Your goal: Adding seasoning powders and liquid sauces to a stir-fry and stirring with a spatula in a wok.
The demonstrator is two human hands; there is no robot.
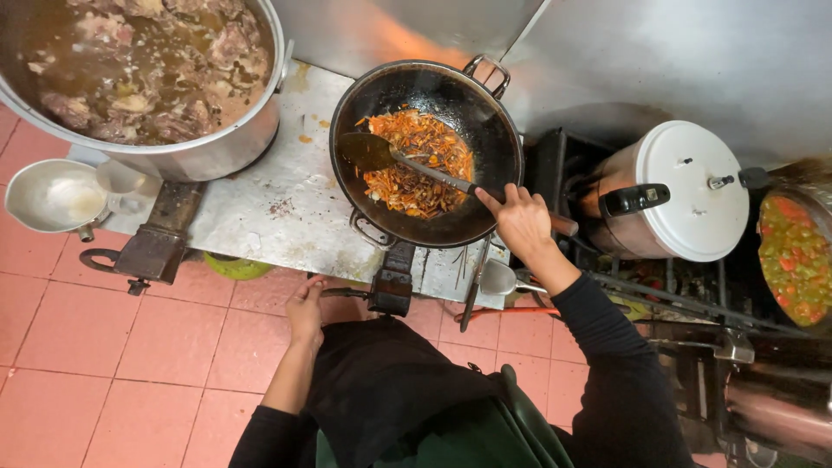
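Overhead view of a cook at a stove line. The right hand [523, 221] is closed around the handle of a long metal spatula [407, 160], gripping it just outside the near right rim of the black wok [485, 130]; the grip sits far back on the handle, probably to keep the fingers off the hot rim. The blade rests on the left part of a heap of shredded orange vegetables [425, 165] lying in the middle of the wok.

The left hand [305, 310] hangs low by the valve knob [334, 293] at the front edge of the steel stove top [286, 199], fingers loosely curled; whether it pinches the knob cannot be told.

A large stockpot [173, 156] of broth and meat fills the stove top's far left corner. A small ladle-like bowl [52, 198] juts past the left edge. A lidded pressure cooker [685, 191] and a pan of green and red stew [796, 256] stand to the right.

Open room lies on the bare steel between stockpot and wok; the wok's right side is crowded by the cooker.
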